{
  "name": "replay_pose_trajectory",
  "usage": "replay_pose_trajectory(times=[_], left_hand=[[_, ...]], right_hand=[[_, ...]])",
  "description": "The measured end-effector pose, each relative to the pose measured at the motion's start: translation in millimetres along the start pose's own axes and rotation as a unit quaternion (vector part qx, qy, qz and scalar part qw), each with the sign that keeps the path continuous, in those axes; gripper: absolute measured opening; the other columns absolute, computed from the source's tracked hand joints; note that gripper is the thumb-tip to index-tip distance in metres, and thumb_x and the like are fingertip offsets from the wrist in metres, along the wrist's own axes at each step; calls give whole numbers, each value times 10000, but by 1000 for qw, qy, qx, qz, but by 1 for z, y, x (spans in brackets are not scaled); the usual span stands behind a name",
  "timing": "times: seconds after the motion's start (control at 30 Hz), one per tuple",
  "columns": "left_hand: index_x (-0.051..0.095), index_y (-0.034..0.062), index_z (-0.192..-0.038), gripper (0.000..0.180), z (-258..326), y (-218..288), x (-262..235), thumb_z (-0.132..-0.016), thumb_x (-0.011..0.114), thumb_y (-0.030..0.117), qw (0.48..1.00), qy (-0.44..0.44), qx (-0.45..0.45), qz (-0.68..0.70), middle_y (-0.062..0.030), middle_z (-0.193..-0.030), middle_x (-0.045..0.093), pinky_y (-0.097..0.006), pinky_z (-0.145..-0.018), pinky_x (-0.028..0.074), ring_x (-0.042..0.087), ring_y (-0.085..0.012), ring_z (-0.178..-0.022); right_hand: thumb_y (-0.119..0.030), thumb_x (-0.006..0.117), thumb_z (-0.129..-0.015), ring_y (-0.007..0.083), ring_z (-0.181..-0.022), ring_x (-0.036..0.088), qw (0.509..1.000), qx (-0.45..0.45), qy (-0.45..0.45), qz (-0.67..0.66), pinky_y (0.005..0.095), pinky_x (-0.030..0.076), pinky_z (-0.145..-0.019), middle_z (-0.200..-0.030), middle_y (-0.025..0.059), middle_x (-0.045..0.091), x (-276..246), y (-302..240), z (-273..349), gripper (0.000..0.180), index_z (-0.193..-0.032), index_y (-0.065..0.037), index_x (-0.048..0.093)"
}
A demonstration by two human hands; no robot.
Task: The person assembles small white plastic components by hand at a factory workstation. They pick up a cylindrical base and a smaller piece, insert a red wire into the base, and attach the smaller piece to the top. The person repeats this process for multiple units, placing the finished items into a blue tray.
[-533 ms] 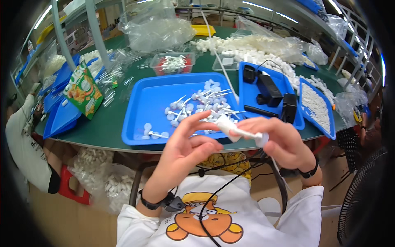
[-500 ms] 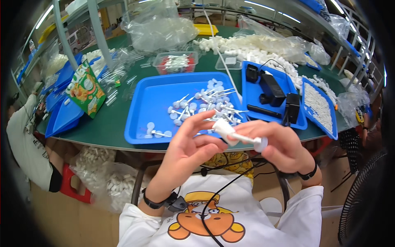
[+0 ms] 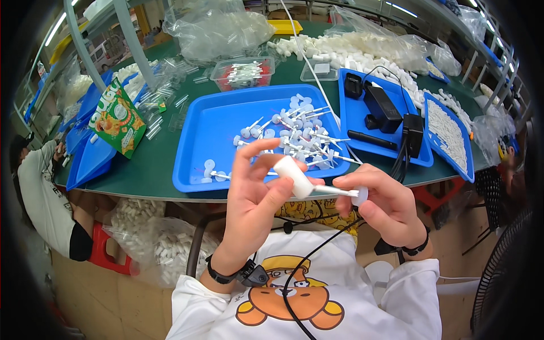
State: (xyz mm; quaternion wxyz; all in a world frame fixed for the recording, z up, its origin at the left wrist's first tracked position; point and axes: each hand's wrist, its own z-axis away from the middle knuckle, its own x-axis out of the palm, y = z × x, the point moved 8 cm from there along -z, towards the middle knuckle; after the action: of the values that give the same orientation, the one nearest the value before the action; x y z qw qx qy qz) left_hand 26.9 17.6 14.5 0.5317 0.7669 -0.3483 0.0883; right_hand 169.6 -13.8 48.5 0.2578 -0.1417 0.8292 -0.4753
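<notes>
Between the thumb and fingers of my left hand (image 3: 253, 198) is a white cylinder (image 3: 290, 174), held tilted above the front edge of the table. My right hand (image 3: 392, 207) pinches a thin white stem with a round translucent cap (image 3: 358, 196) at its near end. The stem's other tip meets the lower right end of the cylinder; whether it is inside cannot be seen. Just beyond my hands lies a large blue tray (image 3: 198, 130) with a pile of similar capped stems (image 3: 300, 130) on its right side.
A blue tray with black electronic devices (image 3: 382, 107) and a blue tray of small white pieces (image 3: 447, 136) lie right. Behind stand a clear tub of white sticks (image 3: 246, 73) and a heap of white cylinders (image 3: 345, 51). A green snack bag (image 3: 119, 119) stands left; a person (image 3: 42, 192) sits beyond.
The cylinder has turned and moved slightly left with my left hand. My right hand has drawn the capped stem into line with the cylinder's end. The view has shifted a little.
</notes>
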Motion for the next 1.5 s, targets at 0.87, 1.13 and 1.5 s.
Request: replay_pose_trajectory(times=[0.87,1.13,1.5], left_hand=[[458,15,-1077,321,4,-23,17,-794,604,-30,988,-96,-112,-41,-106,-1059,545,-335,-890,427,536,-201,-1044],[493,24,-987,333,4,-23,11,-724,680,-57,981,-68,-172,-51,-86,-1009,554,-319,-867,453,550,-183,-1013],[482,33,-1015,352,3,-35,2,-729,682,-14,978,-46,-204,-11,-99,-983,584,-296,-838,459,563,-164,-973]], right_hand=[[-133,728,-709,289,-968,518,956,-213,-1,201,358,445,-813,-1061,149,593,6,-26,10,332,-1008,-66,603],[-92,681,-747,307,-968,561,946,-215,-45,238,384,469,-799,-1037,165,621,9,-23,9,306,-1021,5,584],[-182,678,-753,353,-1021,537,924,-215,-60,311,399,461,-825,-1089,149,610,9,-21,10,297,-1008,-46,609]])
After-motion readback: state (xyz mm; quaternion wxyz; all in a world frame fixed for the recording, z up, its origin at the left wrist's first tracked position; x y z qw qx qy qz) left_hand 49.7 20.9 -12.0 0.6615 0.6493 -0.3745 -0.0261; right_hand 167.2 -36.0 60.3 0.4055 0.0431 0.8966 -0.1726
